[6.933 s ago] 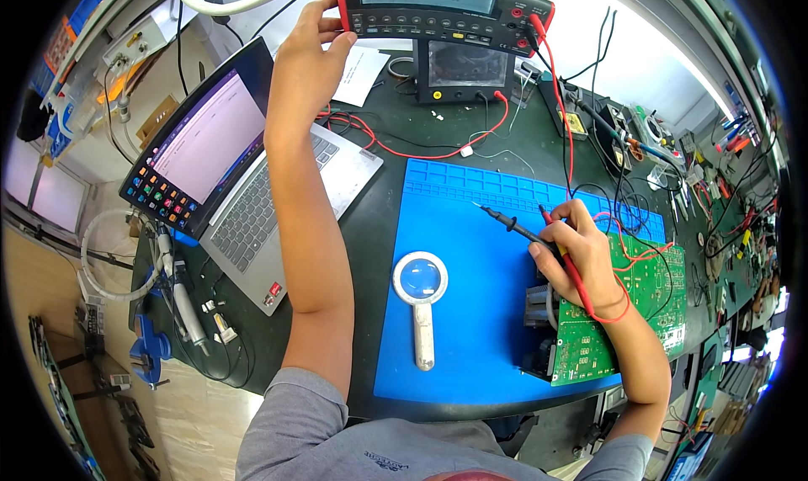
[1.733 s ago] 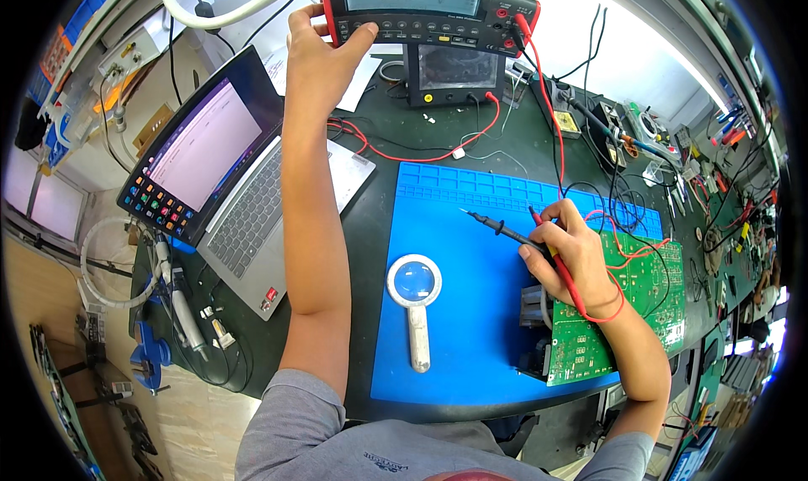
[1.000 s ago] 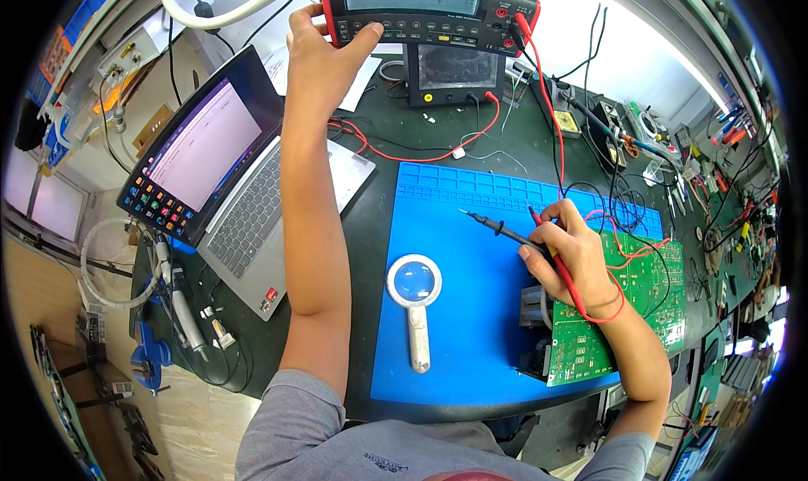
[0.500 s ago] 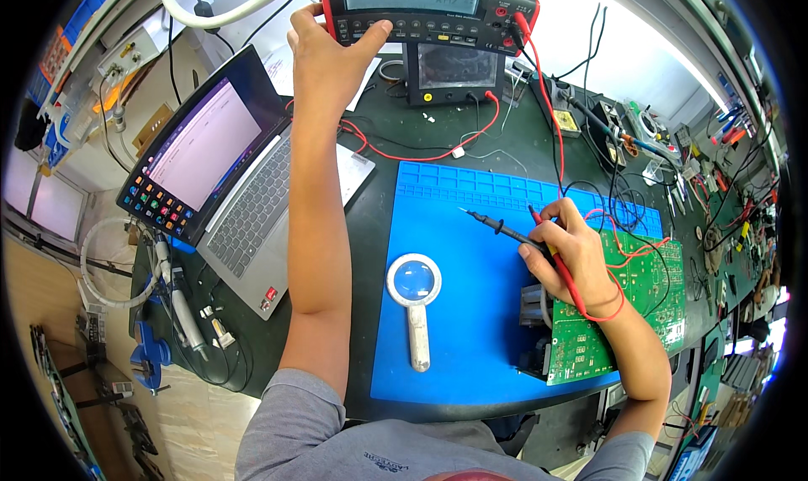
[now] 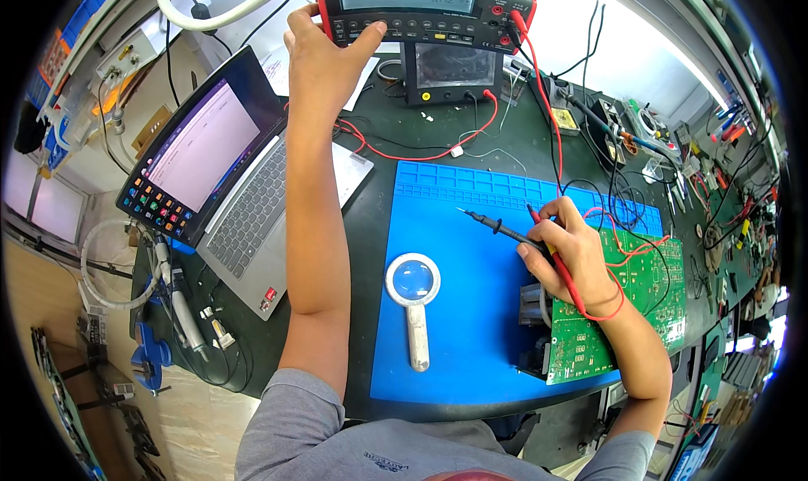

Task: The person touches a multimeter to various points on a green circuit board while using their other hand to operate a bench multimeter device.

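My left hand point(image 5: 324, 56) reaches up to a red and black bench multimeter point(image 5: 421, 28). Its fingers wrap the meter's left edge, and the thumb presses on a button in the row below the lit display. In my right hand point(image 5: 576, 258) are two test probes, a black test probe point(image 5: 498, 227) pointing left with its bare tip in the air and a red test probe point(image 5: 566, 281) crossing the palm. That hand hovers over the left part of a green circuit board point(image 5: 619, 313), which lies on a blue work mat point(image 5: 480, 338). Neither probe tip visibly touches the board.
A white-rimmed magnifying glass point(image 5: 414, 304) lies on the mat. Left of it stands an open laptop point(image 5: 244, 186). Beneath the multimeter is a second instrument point(image 5: 454, 70) with a dark screen. Red and black leads point(image 5: 557, 127) hang toward the mat; tools and cables crowd the right side.
The multimeter's display now shows a row of dashes and a unit more distinctly. Both hands keep their grip and hold almost the same place.
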`<action>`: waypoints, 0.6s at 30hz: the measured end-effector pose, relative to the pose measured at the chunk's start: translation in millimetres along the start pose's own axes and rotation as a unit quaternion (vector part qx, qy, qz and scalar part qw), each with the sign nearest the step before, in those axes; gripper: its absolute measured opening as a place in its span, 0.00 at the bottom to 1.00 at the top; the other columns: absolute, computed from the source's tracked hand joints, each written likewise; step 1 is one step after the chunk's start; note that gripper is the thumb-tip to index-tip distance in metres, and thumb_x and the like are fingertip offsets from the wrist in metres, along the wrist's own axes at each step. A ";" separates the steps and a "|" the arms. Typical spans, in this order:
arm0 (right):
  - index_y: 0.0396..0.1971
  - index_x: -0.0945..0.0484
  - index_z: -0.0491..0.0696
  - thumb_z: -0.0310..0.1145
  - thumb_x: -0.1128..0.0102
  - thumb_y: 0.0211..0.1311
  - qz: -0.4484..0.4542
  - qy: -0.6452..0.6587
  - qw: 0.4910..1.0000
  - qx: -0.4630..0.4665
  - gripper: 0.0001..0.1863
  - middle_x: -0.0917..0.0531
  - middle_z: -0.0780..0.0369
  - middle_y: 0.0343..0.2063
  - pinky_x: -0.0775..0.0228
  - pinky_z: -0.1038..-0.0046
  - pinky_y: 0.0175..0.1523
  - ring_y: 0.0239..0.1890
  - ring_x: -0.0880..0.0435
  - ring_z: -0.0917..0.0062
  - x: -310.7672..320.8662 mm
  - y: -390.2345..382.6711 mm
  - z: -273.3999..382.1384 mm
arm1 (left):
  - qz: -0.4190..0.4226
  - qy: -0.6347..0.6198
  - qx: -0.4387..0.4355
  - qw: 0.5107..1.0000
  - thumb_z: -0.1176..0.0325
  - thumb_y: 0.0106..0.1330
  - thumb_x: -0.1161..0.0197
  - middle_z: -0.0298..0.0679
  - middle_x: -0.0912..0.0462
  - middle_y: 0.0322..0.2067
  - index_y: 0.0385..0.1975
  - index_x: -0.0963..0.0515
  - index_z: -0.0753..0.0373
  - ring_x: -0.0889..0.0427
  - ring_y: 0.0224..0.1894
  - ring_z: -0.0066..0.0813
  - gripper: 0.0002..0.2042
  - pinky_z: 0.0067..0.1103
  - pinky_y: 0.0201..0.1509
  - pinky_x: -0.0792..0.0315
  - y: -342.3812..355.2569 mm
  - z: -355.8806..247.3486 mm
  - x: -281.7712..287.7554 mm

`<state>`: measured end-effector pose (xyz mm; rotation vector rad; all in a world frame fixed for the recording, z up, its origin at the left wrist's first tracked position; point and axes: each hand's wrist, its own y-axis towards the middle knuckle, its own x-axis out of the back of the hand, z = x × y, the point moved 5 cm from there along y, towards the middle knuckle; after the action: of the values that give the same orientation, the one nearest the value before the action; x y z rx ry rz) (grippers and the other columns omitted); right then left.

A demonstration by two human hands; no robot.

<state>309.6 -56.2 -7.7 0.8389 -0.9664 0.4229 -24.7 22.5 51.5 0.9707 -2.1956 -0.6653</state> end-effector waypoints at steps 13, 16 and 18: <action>0.26 0.21 0.44 0.33 0.30 0.49 0.005 0.001 1.000 -0.003 0.10 0.24 0.55 0.35 0.31 0.68 0.26 0.22 0.22 0.69 -0.8 -0.3 -0.8 | 0.005 -0.012 0.008 1.000 0.50 0.53 0.25 0.58 0.23 0.47 0.59 0.40 0.79 0.17 0.43 0.38 0.45 0.25 0.43 0.21 -0.6 0.4 -1.0; 0.26 0.21 0.44 0.33 0.30 0.49 0.004 0.000 1.000 -0.002 0.10 0.24 0.55 0.35 0.31 0.68 0.26 0.21 0.22 0.69 -0.6 -0.1 -0.4 | 0.006 -0.009 0.009 1.000 0.50 0.53 0.25 0.58 0.23 0.47 0.60 0.40 0.79 0.17 0.43 0.38 0.45 0.25 0.43 0.21 -0.4 0.5 -0.6; 0.26 0.21 0.45 0.33 0.30 0.49 0.005 -0.001 1.000 -0.002 0.10 0.24 0.55 0.35 0.31 0.68 0.26 0.21 0.22 0.69 -0.3 -0.1 -0.3 | 0.013 -0.011 0.017 1.000 0.51 0.53 0.26 0.58 0.24 0.48 0.60 0.41 0.80 0.17 0.43 0.38 0.45 0.26 0.44 0.21 -1.4 -2.3 0.8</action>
<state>309.6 -56.0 -8.1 0.8318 -0.9736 0.4277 -22.8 20.6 52.3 0.9548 -2.2408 -0.6313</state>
